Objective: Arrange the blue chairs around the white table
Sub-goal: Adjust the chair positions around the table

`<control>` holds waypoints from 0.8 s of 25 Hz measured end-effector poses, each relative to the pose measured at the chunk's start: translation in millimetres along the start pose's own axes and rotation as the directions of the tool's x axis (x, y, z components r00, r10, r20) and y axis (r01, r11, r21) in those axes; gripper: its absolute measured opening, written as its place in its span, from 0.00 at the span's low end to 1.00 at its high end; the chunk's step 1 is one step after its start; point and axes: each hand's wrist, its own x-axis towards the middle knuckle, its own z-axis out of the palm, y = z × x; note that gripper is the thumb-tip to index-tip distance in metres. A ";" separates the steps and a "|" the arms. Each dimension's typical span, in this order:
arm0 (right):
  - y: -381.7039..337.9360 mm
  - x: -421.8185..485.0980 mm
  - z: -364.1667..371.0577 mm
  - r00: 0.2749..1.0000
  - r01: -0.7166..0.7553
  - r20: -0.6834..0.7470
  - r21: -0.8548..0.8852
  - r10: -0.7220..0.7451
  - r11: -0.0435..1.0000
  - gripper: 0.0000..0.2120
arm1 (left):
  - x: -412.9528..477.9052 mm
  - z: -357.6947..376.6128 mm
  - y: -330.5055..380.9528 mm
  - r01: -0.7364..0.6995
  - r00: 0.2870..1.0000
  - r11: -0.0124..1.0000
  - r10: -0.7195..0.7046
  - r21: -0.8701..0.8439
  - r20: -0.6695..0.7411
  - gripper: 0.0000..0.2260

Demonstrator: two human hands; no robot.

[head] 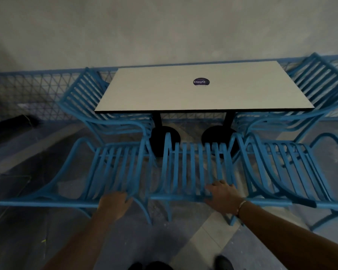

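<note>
A white rectangular table (193,94) on two black pedestal bases stands ahead, a round dark sticker near its middle. Three blue slatted chairs line its near side: a left chair (113,168), a middle chair (195,168) and a right chair (287,168), backs toward me. Two more blue chairs stand at the table's ends, one at the left end (90,98) and one at the right end (320,88). My left hand (114,203) grips the top rail of the left chair's back. My right hand (221,197) grips the top of the middle chair's back, fingers curled over the slats.
A blue mesh fence (37,94) runs along the grey wall behind the table. A dark shape lies on the floor at far left (14,125). My shoes (222,263) show at the bottom edge on the patterned grey floor.
</note>
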 end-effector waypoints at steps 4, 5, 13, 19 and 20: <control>-71.0 40.4 -20.3 0.998 0.020 -0.061 -0.012 -0.021 1.000 0.27 | 19.7 9.6 -48.6 -0.132 0.985 0.981 0.145 -0.145 0.088 0.30; -93.5 50.2 -20.4 0.997 0.014 -0.070 -0.014 -0.015 1.000 0.26 | 25.1 10.5 -58.0 -0.178 0.977 0.966 0.197 -0.187 0.086 0.31; -323.8 104.4 10.1 0.984 0.178 -0.030 0.041 -0.177 0.983 0.34 | 52.5 41.9 -264.2 -0.302 0.953 0.913 0.295 -0.274 -0.065 0.37; -389.8 114.2 21.5 0.994 0.100 0.055 -0.018 -0.099 0.995 0.21 | 59.2 57.6 -415.9 -0.028 0.999 0.995 0.024 -0.099 -0.043 0.29; -393.6 115.5 24.0 0.997 0.076 0.031 -0.001 -0.076 0.997 0.20 | 56.3 57.6 -432.0 0.037 0.998 0.998 -0.039 -0.059 -0.040 0.27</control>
